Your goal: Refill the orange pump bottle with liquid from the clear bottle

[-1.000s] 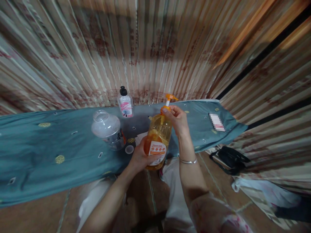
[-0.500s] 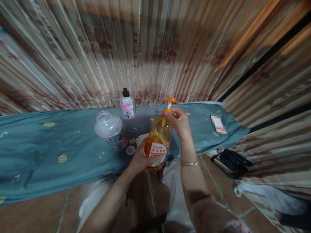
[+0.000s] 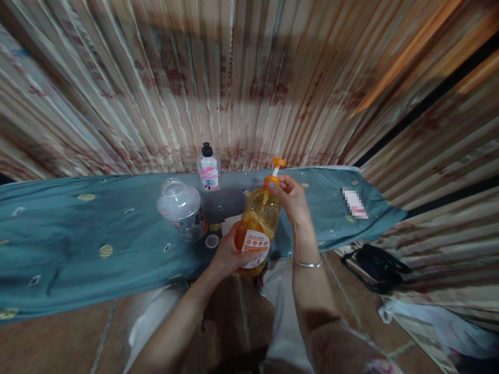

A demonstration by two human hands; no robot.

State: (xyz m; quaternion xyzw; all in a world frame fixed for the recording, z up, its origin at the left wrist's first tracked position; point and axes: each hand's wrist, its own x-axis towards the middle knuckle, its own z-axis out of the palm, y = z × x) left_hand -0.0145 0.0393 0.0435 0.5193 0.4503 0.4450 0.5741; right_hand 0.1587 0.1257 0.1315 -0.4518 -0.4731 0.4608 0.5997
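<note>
An orange pump bottle with a white and orange label stands tilted at the near edge of a teal cloth-covered surface. My left hand grips its lower body. My right hand pinches the orange pump collar at its neck; the pump head points up and right. A silver bangle sits on my right wrist.
A clear plastic jar without a lid stands left of the bottle, a small round cap beside it. A small clear bottle with a black cap stands against the striped curtain. A black bag lies on the floor at right.
The view has drifted slightly, and the pump head has turned from pointing right to pointing up and right. Both hands keep their hold on the bottle.
</note>
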